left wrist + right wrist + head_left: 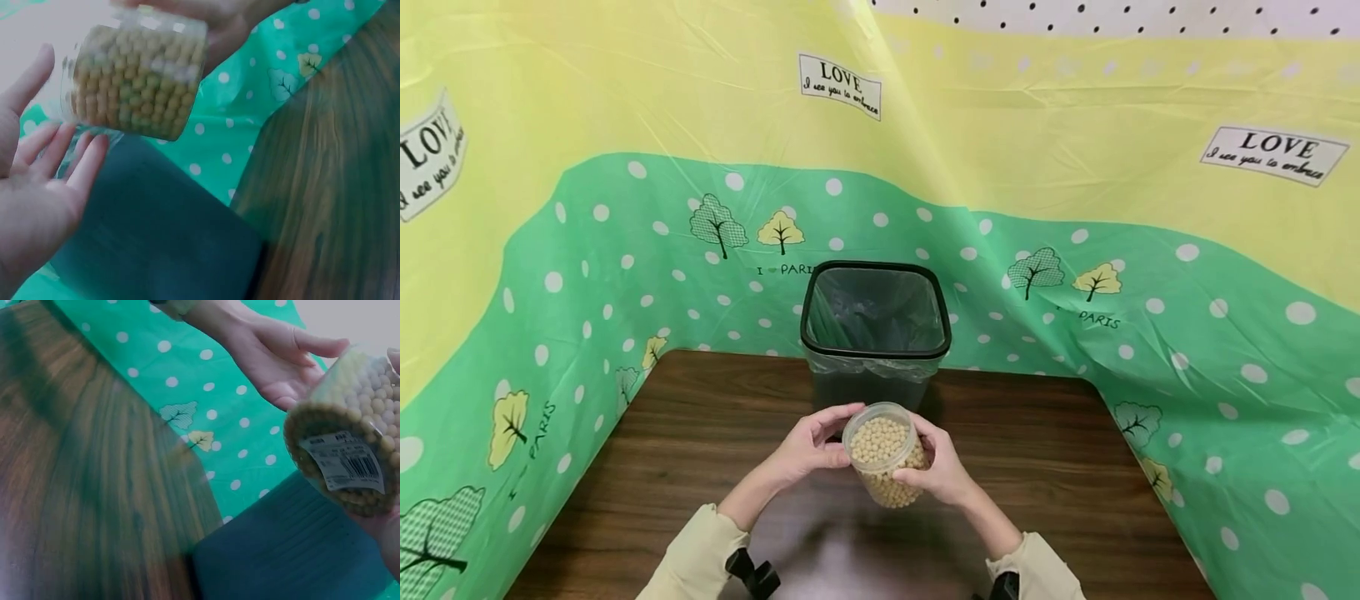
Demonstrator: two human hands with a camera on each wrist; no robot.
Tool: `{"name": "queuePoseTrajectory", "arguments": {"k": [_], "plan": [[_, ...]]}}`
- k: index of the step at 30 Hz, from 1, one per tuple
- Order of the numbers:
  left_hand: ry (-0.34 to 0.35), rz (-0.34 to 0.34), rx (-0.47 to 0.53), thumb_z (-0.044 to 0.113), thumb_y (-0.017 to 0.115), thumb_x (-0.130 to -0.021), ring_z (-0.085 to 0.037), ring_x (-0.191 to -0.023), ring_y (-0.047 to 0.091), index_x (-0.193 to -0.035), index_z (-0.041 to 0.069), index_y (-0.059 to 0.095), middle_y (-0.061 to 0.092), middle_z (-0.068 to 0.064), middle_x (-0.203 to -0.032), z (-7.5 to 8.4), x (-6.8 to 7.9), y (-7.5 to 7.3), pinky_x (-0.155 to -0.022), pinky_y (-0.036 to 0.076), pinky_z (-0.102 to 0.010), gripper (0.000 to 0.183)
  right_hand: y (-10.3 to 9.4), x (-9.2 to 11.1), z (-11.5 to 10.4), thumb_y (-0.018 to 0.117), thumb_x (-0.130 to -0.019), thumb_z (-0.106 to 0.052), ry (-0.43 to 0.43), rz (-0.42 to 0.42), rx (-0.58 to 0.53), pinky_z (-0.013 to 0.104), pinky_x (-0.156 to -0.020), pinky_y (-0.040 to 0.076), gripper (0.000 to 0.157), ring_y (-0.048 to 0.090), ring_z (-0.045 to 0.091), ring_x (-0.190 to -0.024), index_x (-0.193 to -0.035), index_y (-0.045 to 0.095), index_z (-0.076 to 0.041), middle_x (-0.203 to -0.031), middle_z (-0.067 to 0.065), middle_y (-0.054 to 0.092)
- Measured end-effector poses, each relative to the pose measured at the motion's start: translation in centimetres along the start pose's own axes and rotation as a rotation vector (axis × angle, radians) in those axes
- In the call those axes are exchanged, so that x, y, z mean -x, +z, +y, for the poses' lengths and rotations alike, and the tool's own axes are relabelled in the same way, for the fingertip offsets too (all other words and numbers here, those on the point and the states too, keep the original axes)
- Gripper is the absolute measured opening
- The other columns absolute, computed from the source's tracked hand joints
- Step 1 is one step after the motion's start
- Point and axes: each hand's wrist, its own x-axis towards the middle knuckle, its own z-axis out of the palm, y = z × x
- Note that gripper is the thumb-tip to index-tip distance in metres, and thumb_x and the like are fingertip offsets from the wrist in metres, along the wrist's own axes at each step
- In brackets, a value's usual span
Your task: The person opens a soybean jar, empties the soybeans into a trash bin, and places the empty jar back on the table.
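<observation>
A clear, lidless jar (889, 477) full of round, pale tan beans (877, 439) is held up in front of me, tilted, its mouth facing up toward the head camera. My right hand (946, 468) grips it from the right, thumb on the near side. On the left, my left hand (811, 443) has its fingers spread loosely beside the jar's rim; in the left wrist view its fingers (53, 153) are extended close to the mouth end. The right wrist view shows a white barcode label (345, 461) on the jar's bottom.
Behind the jar stands a dark bin (880, 387) with a black rim and a clear plastic liner. Both are over a dark wooden table (700, 433). A green and yellow patterned cloth (662, 225) hangs around the table's back and sides.
</observation>
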Motion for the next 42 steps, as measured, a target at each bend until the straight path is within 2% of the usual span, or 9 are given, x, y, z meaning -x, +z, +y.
{"name": "queuePoseTrajectory", "arguments": {"k": [3, 8, 15, 20, 23, 27, 30, 37, 42], "plan": [[0.024, 0.038, 0.008, 0.017, 0.072, -0.079, -0.010, -0.105, 0.054, -0.130, -0.014, 0.036, 0.053, -0.001, -0.124, -0.4, 0.0, 0.3, -0.080, 0.050, -0.025, 0.070, 0.2, 0.1, 0.2, 0.075, -0.073, -0.020, -0.028, 0.026, 0.057, 0.024, -0.083, 0.047, 0.069, 0.055, 0.011, -0.097, -0.127, 0.043, 0.008, -0.111, 0.021, 0.056], [0.098, 0.141, -0.036, 0.011, 0.073, -0.076, -0.009, -0.099, 0.058, -0.126, -0.017, 0.037, 0.055, -0.002, -0.117, -0.6, -0.1, 1.2, -0.077, 0.052, -0.027, 0.068, 0.4, -0.1, 0.1, 0.078, -0.067, -0.012, -0.047, 0.139, 0.164, 0.021, -0.087, 0.043, 0.074, 0.054, 0.011, -0.102, -0.129, 0.042, 0.006, -0.115, 0.021, 0.055], [0.042, 0.029, 0.002, 0.018, 0.073, -0.077, -0.010, -0.107, 0.053, -0.130, -0.014, 0.035, 0.050, -0.009, -0.127, 0.0, -0.3, 0.6, -0.080, 0.050, -0.025, 0.073, 0.0, -0.2, -0.2, 0.072, -0.077, -0.026, -0.012, 0.005, -0.056, 0.024, -0.080, 0.048, 0.067, 0.056, 0.011, -0.094, -0.124, 0.043, 0.012, -0.108, 0.015, 0.058], [0.057, 0.113, -0.053, 0.017, 0.074, -0.076, -0.010, -0.107, 0.053, -0.132, -0.011, 0.036, 0.045, -0.024, -0.128, 0.1, -0.3, 1.3, -0.081, 0.050, -0.028, 0.072, 0.4, -0.2, -0.1, 0.077, -0.071, -0.017, -0.024, 0.109, 0.092, 0.023, -0.086, 0.045, 0.072, 0.054, 0.012, -0.101, -0.129, 0.042, 0.006, -0.115, 0.020, 0.055], [0.084, 0.118, -0.054, 0.016, 0.074, -0.076, -0.010, -0.106, 0.054, -0.129, -0.013, 0.037, 0.050, -0.016, -0.125, 0.0, -0.4, 1.2, -0.081, 0.050, -0.028, 0.070, 0.5, -0.2, -0.1, 0.077, -0.070, -0.017, -0.036, 0.141, 0.081, 0.023, -0.086, 0.045, 0.073, 0.055, 0.012, -0.102, -0.129, 0.042, 0.007, -0.116, 0.019, 0.055], [0.082, 0.005, 0.036, 0.016, 0.072, -0.078, -0.010, -0.107, 0.053, -0.128, -0.017, 0.035, 0.054, 0.000, -0.122, -0.4, -0.8, 0.0, -0.081, 0.050, -0.025, 0.071, 0.2, -0.1, 0.0, 0.073, -0.076, -0.026, -0.050, 0.062, -0.058, 0.023, -0.081, 0.048, 0.071, 0.056, 0.011, -0.096, -0.124, 0.041, 0.014, -0.110, 0.010, 0.058], [0.065, -0.033, 0.064, 0.018, 0.072, -0.078, -0.010, -0.108, 0.053, -0.129, -0.016, 0.034, 0.054, 0.004, -0.124, -0.6, -0.8, -0.2, -0.082, 0.049, -0.024, 0.073, 0.2, 0.0, 0.0, 0.073, -0.077, -0.029, -0.051, 0.025, -0.067, 0.025, -0.081, 0.049, 0.072, 0.056, 0.010, -0.096, -0.124, 0.040, 0.014, -0.110, 0.010, 0.058], [0.116, 0.142, -0.069, 0.015, 0.075, -0.074, -0.009, -0.106, 0.053, -0.128, -0.014, 0.037, 0.051, -0.018, -0.124, -0.5, -0.7, 1.5, -0.080, 0.051, -0.029, 0.072, 0.3, 0.1, 0.1, 0.079, -0.067, -0.011, -0.041, 0.156, 0.139, 0.021, -0.087, 0.044, 0.074, 0.054, 0.011, -0.102, -0.129, 0.042, 0.005, -0.116, 0.022, 0.054], [0.097, 0.087, -0.086, 0.016, 0.076, -0.074, -0.011, -0.097, 0.058, -0.132, -0.013, 0.033, 0.044, -0.032, -0.120, -0.2, -0.5, 1.3, -0.073, 0.053, -0.028, 0.078, 0.3, 0.1, 0.1, 0.078, -0.069, -0.011, -0.039, 0.106, 0.059, 0.021, -0.087, 0.045, 0.074, 0.054, 0.011, -0.102, -0.129, 0.041, 0.008, -0.115, 0.027, 0.052]]}}
